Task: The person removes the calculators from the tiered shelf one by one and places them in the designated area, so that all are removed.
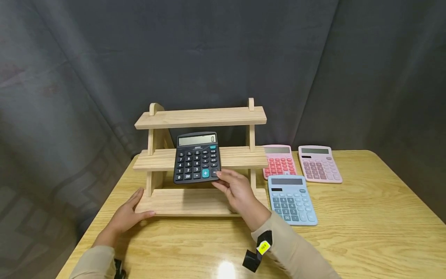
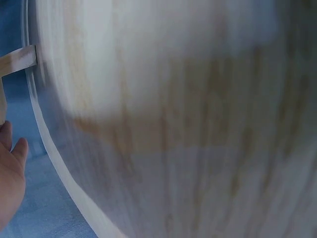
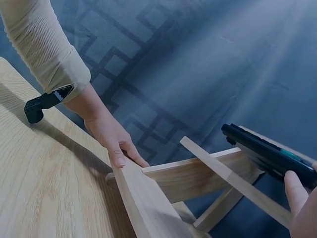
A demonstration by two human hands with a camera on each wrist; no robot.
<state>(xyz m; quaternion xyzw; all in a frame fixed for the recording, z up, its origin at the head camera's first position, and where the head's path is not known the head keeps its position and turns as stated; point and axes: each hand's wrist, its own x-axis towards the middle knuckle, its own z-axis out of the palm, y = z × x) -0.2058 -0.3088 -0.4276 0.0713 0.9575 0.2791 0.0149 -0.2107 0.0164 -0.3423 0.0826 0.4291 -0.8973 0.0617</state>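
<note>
A black calculator (image 1: 197,158), its display showing 0, is tilted up in front of the middle tier of a three-tier wooden shelf (image 1: 202,158). My right hand (image 1: 238,190) pinches its lower right corner, thumb on the face near the equals key. In the right wrist view the calculator (image 3: 267,151) appears edge-on above the shelf boards. My left hand (image 1: 127,213) rests against the left end of the bottom board, thumb along its front edge. The right wrist view shows that left hand (image 3: 111,136) with its thumb over the board and the fingers beyond it.
Right of the shelf a blue calculator (image 1: 293,199) lies on the wooden table (image 1: 366,217). Behind it are a pink calculator with red keys (image 1: 278,162), partly behind the shelf's end, and a pale pink calculator (image 1: 319,164). A dark curtain (image 1: 209,50) hangs behind.
</note>
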